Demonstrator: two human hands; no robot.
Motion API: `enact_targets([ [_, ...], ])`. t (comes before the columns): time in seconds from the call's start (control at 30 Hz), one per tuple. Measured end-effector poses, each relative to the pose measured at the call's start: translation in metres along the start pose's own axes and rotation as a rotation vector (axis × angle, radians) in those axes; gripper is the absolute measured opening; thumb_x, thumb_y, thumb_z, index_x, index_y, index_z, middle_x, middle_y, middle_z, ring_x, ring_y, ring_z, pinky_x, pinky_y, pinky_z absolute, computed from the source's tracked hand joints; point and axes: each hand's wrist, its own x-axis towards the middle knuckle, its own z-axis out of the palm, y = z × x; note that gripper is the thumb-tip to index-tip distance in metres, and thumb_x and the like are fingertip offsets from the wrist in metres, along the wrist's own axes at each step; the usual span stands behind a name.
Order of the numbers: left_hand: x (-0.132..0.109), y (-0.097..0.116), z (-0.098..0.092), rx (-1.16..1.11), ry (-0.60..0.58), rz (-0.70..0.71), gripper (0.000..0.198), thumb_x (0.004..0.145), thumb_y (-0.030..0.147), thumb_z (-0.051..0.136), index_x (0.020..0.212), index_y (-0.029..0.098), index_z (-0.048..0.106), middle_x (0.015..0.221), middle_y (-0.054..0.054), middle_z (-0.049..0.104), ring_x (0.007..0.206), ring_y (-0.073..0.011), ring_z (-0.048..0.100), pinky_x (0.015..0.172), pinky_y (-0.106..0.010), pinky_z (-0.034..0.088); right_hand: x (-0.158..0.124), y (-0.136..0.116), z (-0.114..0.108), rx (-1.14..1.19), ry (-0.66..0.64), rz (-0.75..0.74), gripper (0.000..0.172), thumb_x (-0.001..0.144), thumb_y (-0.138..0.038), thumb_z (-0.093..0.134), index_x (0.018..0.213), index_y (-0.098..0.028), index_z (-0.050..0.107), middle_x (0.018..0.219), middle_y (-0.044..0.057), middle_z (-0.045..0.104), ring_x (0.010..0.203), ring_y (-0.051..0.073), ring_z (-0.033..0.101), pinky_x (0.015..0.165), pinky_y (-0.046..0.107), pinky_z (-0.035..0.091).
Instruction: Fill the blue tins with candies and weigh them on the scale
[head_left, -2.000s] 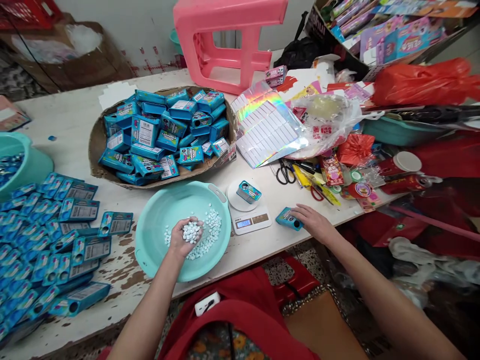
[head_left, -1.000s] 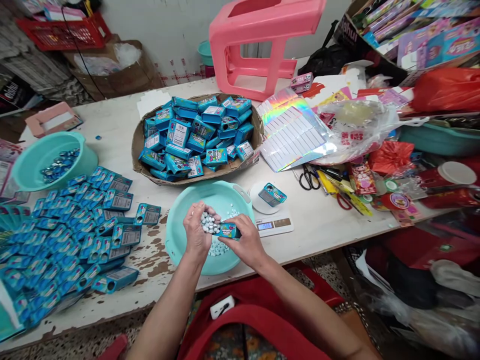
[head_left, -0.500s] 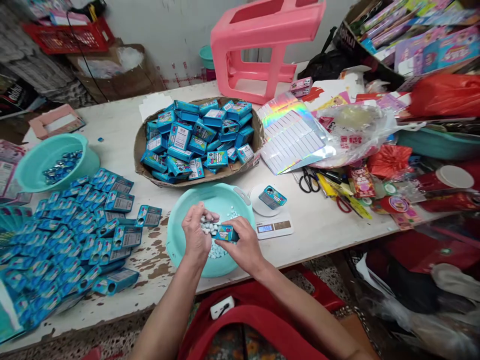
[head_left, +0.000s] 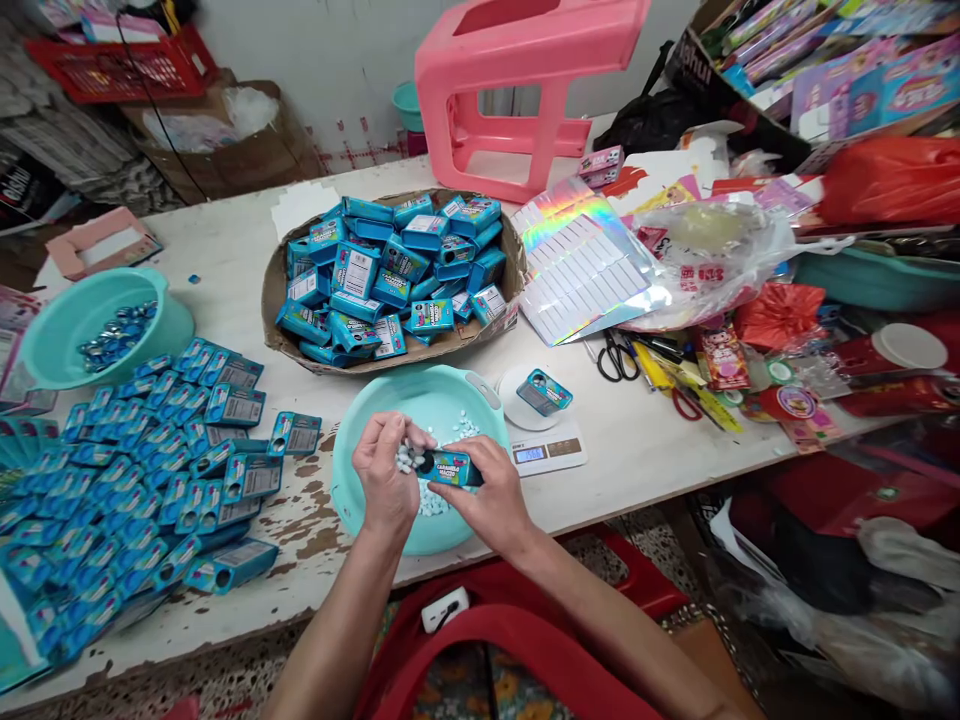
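My left hand (head_left: pixel 385 470) is cupped around several small pale-blue candies (head_left: pixel 407 456) above a turquoise basin (head_left: pixel 349 505). A small blue candy box (head_left: pixel 451 469) is gripped in my right hand (head_left: pixel 491 497), its round opening turned toward the candies in the left palm. More loose candies (head_left: pixel 435 502) lie in the basin beneath both hands. Just right of the basin, a white digital scale (head_left: pixel 551 449) carries another blue box (head_left: pixel 544 392) with a round hole in it.
A cut-down carton (head_left: pixel 390 366) heaped with blue boxes stands behind the basin. Many open-holed blue boxes (head_left: pixel 135 490) crowd the left, near a second turquoise basin (head_left: pixel 176 310). Holographic label sheets (head_left: pixel 589 265), scissors (head_left: pixel 618 358) and a pink stool (head_left: pixel 544 130) lie beyond.
My hands have drawn slightly apart, and more of the box and its round opening now shows. The left hand has shifted a little left and still holds candies.
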Motion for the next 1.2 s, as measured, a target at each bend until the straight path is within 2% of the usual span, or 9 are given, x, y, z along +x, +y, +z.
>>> enact_targets([
  [0.13,-0.001,0.0,0.0,-0.005,-0.017,-0.029,0.017,0.083,0.03,0.052,0.074,0.016,0.054,0.049,0.004,0.05,0.047,-0.0119,0.052,0.058,-0.028,0.046,0.0,0.001,0.0,0.023,0.016,0.0,0.039,0.063,-0.027,0.081,0.097,-0.022,0.062,0.092,0.004,0.063,0.089,0.022,0.058,0.08,0.036,0.045],
  [0.37,-0.002,-0.001,0.004,0.044,-0.049,0.009,0.019,0.082,0.031,0.052,0.073,0.014,0.058,0.061,0.0,0.054,0.055,-0.0112,0.053,0.054,-0.023,0.042,0.002,0.004,0.002,0.021,0.002,0.032,0.039,0.062,-0.027,0.081,0.095,-0.023,0.063,0.092,0.004,0.064,0.089,0.022,0.058,0.079,0.036,0.046],
  [0.53,-0.003,0.0,0.007,0.029,-0.044,-0.028,0.022,0.084,0.035,0.05,0.076,0.015,0.057,0.055,0.001,0.052,0.047,-0.0114,0.05,0.049,-0.025,0.041,0.002,0.007,-0.001,0.034,0.024,0.023,0.039,0.061,-0.026,0.081,0.096,-0.023,0.063,0.092,0.004,0.063,0.089,0.022,0.058,0.079,0.036,0.046],
  [0.67,-0.001,-0.007,0.007,0.037,-0.019,-0.01,0.019,0.082,0.032,0.053,0.077,0.015,0.057,0.059,0.001,0.053,0.05,-0.0103,0.052,0.053,-0.024,0.042,0.0,0.01,0.001,0.006,0.026,0.018,0.04,0.062,-0.026,0.081,0.097,-0.022,0.063,0.093,0.005,0.063,0.09,0.022,0.058,0.08,0.036,0.046],
  [0.8,-0.002,-0.015,0.008,0.034,-0.024,-0.045,0.019,0.082,0.034,0.054,0.079,0.015,0.057,0.059,0.002,0.051,0.048,-0.0087,0.049,0.048,-0.021,0.04,0.0,0.012,0.003,-0.014,-0.003,0.011,0.04,0.061,-0.025,0.081,0.096,-0.022,0.063,0.092,0.005,0.064,0.089,0.022,0.058,0.08,0.036,0.046],
  [0.93,-0.003,-0.013,0.008,0.092,-0.088,-0.079,0.02,0.082,0.035,0.055,0.079,0.016,0.057,0.054,0.003,0.049,0.043,-0.0081,0.045,0.046,-0.021,0.038,0.004,0.019,-0.003,0.055,0.033,0.057,0.038,0.063,-0.025,0.08,0.097,-0.022,0.063,0.093,0.004,0.063,0.089,0.021,0.059,0.081,0.036,0.047],
  [1.03,0.01,-0.019,-0.004,0.108,-0.019,0.013,0.021,0.083,0.037,0.051,0.08,0.017,0.055,0.058,0.003,0.051,0.048,-0.0102,0.049,0.051,-0.023,0.042,0.011,0.031,-0.014,0.159,0.083,0.092,0.036,0.066,-0.029,0.077,0.098,-0.023,0.063,0.095,0.004,0.062,0.091,0.02,0.058,0.083,0.035,0.047],
  [1.13,0.035,-0.048,-0.033,0.307,0.087,0.093,0.021,0.082,0.038,0.05,0.082,0.018,0.055,0.066,0.001,0.053,0.06,-0.013,0.053,0.06,-0.027,0.047,0.017,0.049,-0.019,0.274,0.236,0.173,0.036,0.069,-0.034,0.074,0.099,-0.021,0.06,0.094,0.003,0.06,0.089,0.019,0.059,0.082,0.034,0.048],
  [1.2,0.05,-0.08,-0.051,0.64,-0.024,0.038,0.02,0.079,0.036,0.052,0.079,0.018,0.058,0.075,-0.002,0.057,0.072,-0.0168,0.055,0.069,-0.031,0.047,0.019,0.064,-0.015,0.329,0.336,0.225,0.037,0.069,-0.037,0.073,0.099,-0.019,0.058,0.091,0.003,0.06,0.084,0.018,0.059,0.078,0.033,0.05],
])
